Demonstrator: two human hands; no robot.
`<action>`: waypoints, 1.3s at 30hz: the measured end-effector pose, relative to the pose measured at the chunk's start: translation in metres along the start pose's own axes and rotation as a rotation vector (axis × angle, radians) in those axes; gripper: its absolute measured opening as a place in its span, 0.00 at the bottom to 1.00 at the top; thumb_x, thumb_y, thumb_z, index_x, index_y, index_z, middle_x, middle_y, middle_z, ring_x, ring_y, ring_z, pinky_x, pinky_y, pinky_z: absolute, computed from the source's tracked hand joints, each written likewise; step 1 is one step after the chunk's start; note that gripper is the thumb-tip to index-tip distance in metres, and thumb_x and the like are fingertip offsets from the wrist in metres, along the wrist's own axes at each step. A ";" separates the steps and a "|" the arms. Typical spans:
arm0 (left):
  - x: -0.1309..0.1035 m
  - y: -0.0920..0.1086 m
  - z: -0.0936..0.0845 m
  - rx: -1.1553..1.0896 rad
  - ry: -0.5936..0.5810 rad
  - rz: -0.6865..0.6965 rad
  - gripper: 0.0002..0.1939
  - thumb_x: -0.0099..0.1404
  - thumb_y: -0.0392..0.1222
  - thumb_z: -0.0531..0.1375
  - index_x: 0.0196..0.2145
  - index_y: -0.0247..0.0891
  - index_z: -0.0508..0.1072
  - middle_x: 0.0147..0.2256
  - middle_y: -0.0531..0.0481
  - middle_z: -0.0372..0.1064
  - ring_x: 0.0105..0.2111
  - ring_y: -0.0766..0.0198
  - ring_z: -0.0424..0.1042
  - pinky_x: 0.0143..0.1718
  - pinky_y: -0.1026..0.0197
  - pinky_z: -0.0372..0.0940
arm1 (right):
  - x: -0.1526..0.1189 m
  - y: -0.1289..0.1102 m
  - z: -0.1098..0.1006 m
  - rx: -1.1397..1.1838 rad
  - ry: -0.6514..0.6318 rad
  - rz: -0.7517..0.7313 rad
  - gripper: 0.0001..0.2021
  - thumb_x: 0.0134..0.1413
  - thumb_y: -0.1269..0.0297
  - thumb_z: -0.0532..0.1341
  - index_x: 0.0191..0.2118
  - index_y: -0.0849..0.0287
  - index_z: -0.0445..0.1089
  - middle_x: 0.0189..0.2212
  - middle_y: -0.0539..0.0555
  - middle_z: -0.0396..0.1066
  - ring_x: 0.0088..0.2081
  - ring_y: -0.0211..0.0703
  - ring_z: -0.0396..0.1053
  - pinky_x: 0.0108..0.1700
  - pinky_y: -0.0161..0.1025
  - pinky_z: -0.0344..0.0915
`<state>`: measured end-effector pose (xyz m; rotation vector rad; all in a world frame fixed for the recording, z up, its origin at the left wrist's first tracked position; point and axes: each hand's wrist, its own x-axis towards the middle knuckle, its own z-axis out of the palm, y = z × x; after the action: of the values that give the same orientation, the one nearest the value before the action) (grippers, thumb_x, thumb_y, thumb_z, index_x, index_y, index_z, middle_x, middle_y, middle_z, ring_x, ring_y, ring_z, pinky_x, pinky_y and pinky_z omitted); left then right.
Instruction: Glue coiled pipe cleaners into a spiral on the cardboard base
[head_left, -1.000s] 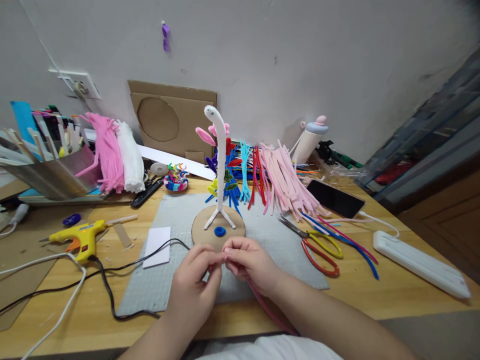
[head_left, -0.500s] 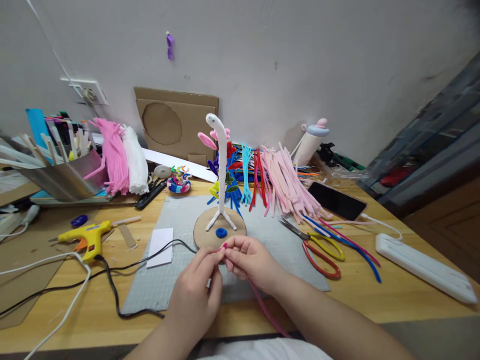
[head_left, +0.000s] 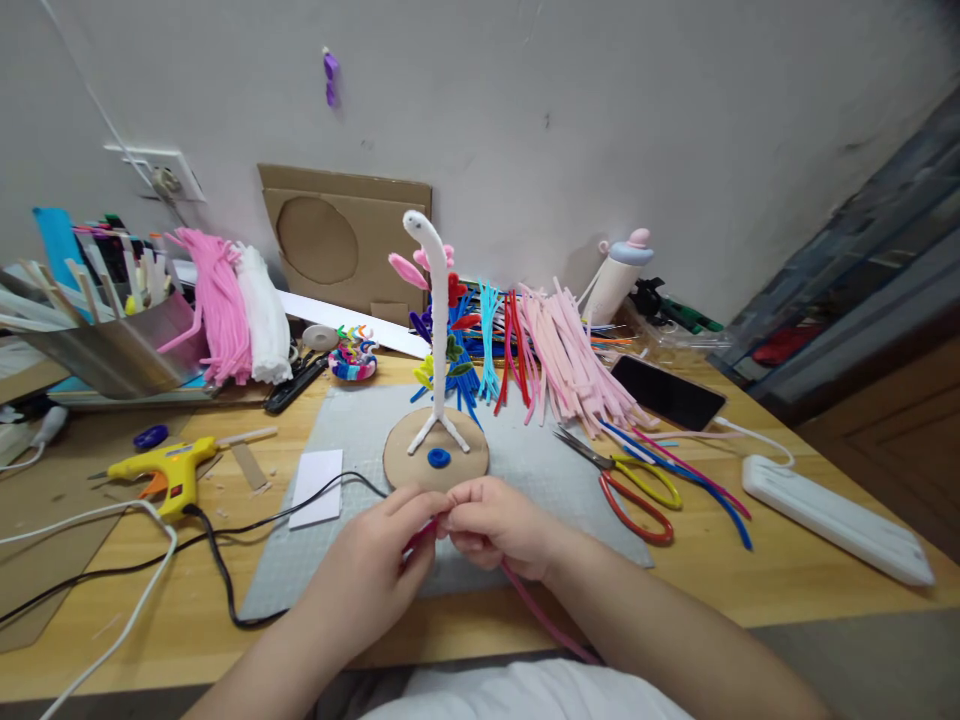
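Both hands meet just in front of a round cardboard base (head_left: 401,465). Between my left hand (head_left: 394,545) and my right hand (head_left: 499,525) a pink pipe cleaner (head_left: 544,617) is pinched, its long tail hanging below my right wrist toward the table edge. Fingers cover the worked end. On the base stands a white fuzzy stem (head_left: 439,350) with a bent top and splayed feet. A small blue coil (head_left: 439,458) lies before those feet. Pink, red, yellow and green fuzzy shapes show beside the stem, a pink petal (head_left: 407,270) among them.
Scissors (head_left: 619,480) and loose pipe cleaners (head_left: 697,475) lie right of the grey cutting mat (head_left: 555,500). A yellow glue gun (head_left: 161,475) with a black cord sits left. Pipe cleaner bundles (head_left: 570,350), a phone (head_left: 667,390) and a power strip (head_left: 832,520) are farther out.
My left fingers have closed more around the pink pipe cleaner, and its tip no longer shows above my fingertips. The whole view has shifted slightly.
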<state>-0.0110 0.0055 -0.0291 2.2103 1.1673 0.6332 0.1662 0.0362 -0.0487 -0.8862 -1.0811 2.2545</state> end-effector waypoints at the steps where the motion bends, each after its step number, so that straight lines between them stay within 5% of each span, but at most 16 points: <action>1: -0.001 0.000 -0.001 0.017 0.004 -0.003 0.23 0.61 0.27 0.51 0.49 0.48 0.68 0.41 0.51 0.68 0.39 0.63 0.69 0.40 0.62 0.64 | 0.000 0.000 -0.001 0.009 -0.022 0.015 0.04 0.43 0.67 0.60 0.26 0.61 0.65 0.11 0.39 0.53 0.12 0.25 0.40 0.14 0.28 0.34; 10: -0.004 -0.003 -0.002 0.063 0.079 0.013 0.09 0.66 0.35 0.53 0.42 0.45 0.69 0.37 0.53 0.69 0.36 0.65 0.70 0.37 0.63 0.63 | -0.002 -0.005 -0.008 0.048 -0.137 0.062 0.09 0.46 0.62 0.63 0.26 0.61 0.64 0.12 0.39 0.52 0.12 0.24 0.39 0.15 0.27 0.34; 23: 0.000 -0.012 0.006 0.090 0.193 0.142 0.07 0.66 0.35 0.54 0.37 0.40 0.71 0.30 0.51 0.70 0.30 0.67 0.69 0.31 0.65 0.62 | -0.003 -0.005 -0.011 0.152 -0.160 0.086 0.07 0.47 0.66 0.61 0.26 0.59 0.60 0.15 0.39 0.47 0.15 0.26 0.37 0.16 0.25 0.34; 30: -0.002 -0.013 0.008 0.231 0.287 0.204 0.08 0.64 0.32 0.54 0.37 0.39 0.72 0.28 0.51 0.70 0.28 0.66 0.69 0.30 0.64 0.63 | -0.002 -0.008 -0.013 0.192 -0.271 0.274 0.06 0.50 0.63 0.56 0.27 0.57 0.57 0.14 0.39 0.45 0.13 0.27 0.35 0.15 0.26 0.34; 35: -0.004 -0.014 0.009 0.411 0.296 0.294 0.07 0.65 0.33 0.53 0.36 0.38 0.71 0.30 0.49 0.72 0.30 0.64 0.70 0.31 0.63 0.63 | -0.001 -0.004 -0.009 0.170 -0.184 0.231 0.07 0.48 0.63 0.55 0.29 0.61 0.64 0.14 0.43 0.59 0.11 0.27 0.42 0.14 0.28 0.35; 39: -0.005 -0.013 0.009 0.443 0.268 0.322 0.08 0.65 0.32 0.53 0.39 0.38 0.70 0.32 0.49 0.72 0.30 0.63 0.70 0.31 0.62 0.63 | -0.004 -0.001 -0.003 0.164 -0.094 0.157 0.05 0.47 0.66 0.55 0.26 0.61 0.64 0.12 0.41 0.54 0.12 0.26 0.41 0.15 0.28 0.34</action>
<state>-0.0160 0.0051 -0.0449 2.7930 1.1768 0.8933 0.1711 0.0357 -0.0476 -0.8291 -0.8768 2.4955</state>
